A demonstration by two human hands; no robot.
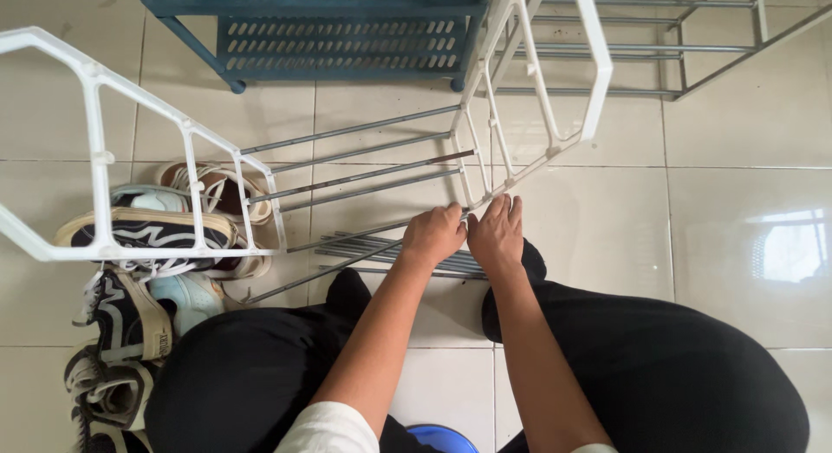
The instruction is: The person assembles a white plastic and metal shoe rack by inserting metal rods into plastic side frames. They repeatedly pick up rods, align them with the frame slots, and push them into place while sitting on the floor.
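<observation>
A white plastic rack side frame (537,80) stands tilted at upper right, and a second white side frame (100,158) leans at left. Several grey metal rods (355,149) span between the two. My left hand (432,234) is closed around the end of a metal rod next to the bottom corner of the right frame. My right hand (497,232) rests beside it, fingers together and pointing at that same corner, touching the frame's lower edge. A bundle of loose rods (381,249) lies on the floor tiles under both hands.
Several shoes and sneakers (147,245) are piled at left, partly behind the left frame. A blue plastic shelf unit (338,37) stands at top, a grey metal rack (685,45) at top right. A blue round object (442,437) shows between my knees.
</observation>
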